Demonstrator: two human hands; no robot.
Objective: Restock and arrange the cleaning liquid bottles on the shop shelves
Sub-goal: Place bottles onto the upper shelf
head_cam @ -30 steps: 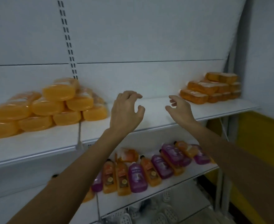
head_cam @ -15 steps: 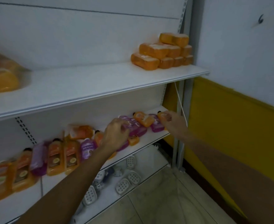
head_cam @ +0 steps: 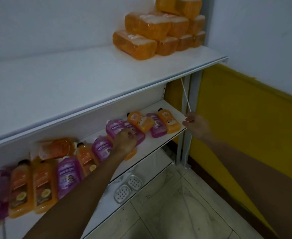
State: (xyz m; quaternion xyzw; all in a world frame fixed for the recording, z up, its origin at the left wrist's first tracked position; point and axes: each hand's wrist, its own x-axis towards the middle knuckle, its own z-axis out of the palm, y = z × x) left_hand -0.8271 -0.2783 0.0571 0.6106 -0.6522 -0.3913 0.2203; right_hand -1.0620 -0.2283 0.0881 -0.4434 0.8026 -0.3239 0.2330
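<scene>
Lower now, the left hand (head_cam: 124,143) grips a purple bottle (head_cam: 141,138) on the lower shelf (head_cam: 152,145). The blurred right hand's (head_cam: 196,124) grasp is unclear beside an orange bottle (head_cam: 170,123). Bottles lie jumbled flat, so most arranging remains.

You see purple bottles (head_cam: 115,128) w/ purple and white labels, and orange bottles (head_cam: 140,121) w/ black caps (head_cam: 129,114). The wrapped packs (head_cam: 141,26) up top are orange under a whitish film. The shelves (head_cam: 72,83) are white. The wall (head_cam: 262,31) is pale blue-white, its lower band (head_cam: 245,109) yellow. Floor tiles (head_cam: 184,213): beige w/ dark veins. Soap dishes (head_cam: 122,193): whitish, w/ a dot pattern.
</scene>
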